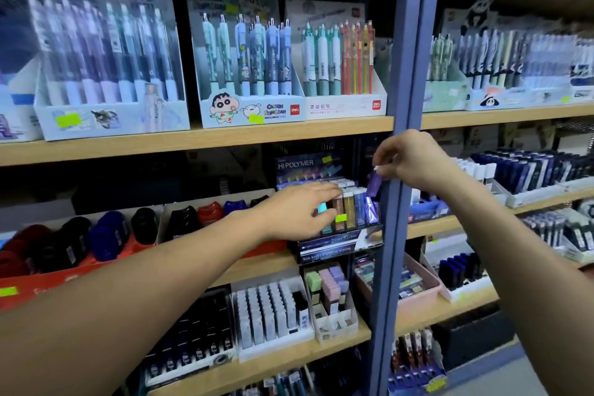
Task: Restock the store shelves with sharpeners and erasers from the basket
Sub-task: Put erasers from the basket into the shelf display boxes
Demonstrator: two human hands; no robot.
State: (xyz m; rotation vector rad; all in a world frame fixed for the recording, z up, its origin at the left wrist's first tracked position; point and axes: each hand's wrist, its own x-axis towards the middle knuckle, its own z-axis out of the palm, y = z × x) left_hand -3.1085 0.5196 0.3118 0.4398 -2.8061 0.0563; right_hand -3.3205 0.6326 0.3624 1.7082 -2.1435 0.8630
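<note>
A dark Hi-Polymer display box point(328, 246) of slim stick erasers stands on the middle shelf, beside the blue upright post. My left hand point(300, 210) reaches into its front row, thumb and fingers pinching a teal-tipped eraser point(322, 208). My right hand point(414, 159) hovers just above the box's right end and pinches a purple slim eraser point(374, 182) by its white top, the stick hanging tilted. Red, blue and black sharpeners point(106, 236) fill red trays to the left. The basket is out of view.
The blue steel post point(403, 170) runs top to bottom right beside my right hand. Pen display boxes point(250, 67) fill the shelf above. Trays of white and pastel erasers point(328, 296) sit on the shelf below. More lead and refill boxes point(527, 173) line the right bay.
</note>
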